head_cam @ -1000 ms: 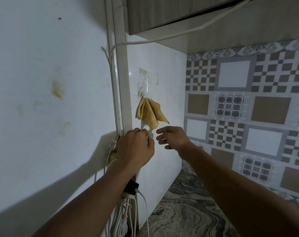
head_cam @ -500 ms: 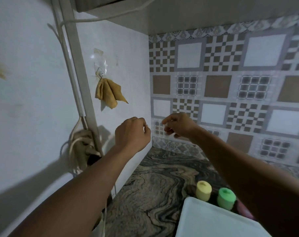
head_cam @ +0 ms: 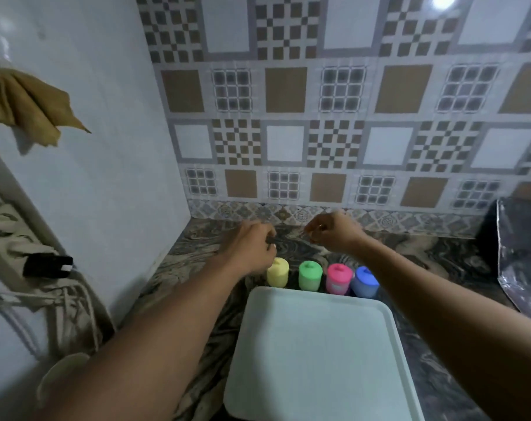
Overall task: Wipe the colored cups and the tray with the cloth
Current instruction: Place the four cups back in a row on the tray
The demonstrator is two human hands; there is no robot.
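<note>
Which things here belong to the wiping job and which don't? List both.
Job: cloth, yellow cup, green cup, pink cup, blue cup, tray.

Not the job: power strip, black plug, foil-covered item.

Four cups (head_cam: pixel 321 276) stand in a row on the counter (head_cam: pixel 425 262), just behind the tray (head_cam: pixel 315 357). The cloth (head_cam: pixel 30 106) hangs on the left wall (head_cam: pixel 106 147), well apart from them. Both hands are above the counter, behind the cups.

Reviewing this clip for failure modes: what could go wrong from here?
1. The cloth hangs on the wall, in neither hand; wiping can't start without it.
2. The left hand hovers right above the yellow cup; a drop could topple the tight cup row.
3. The tray looks near the counter edge; pressing might slide it.
</note>
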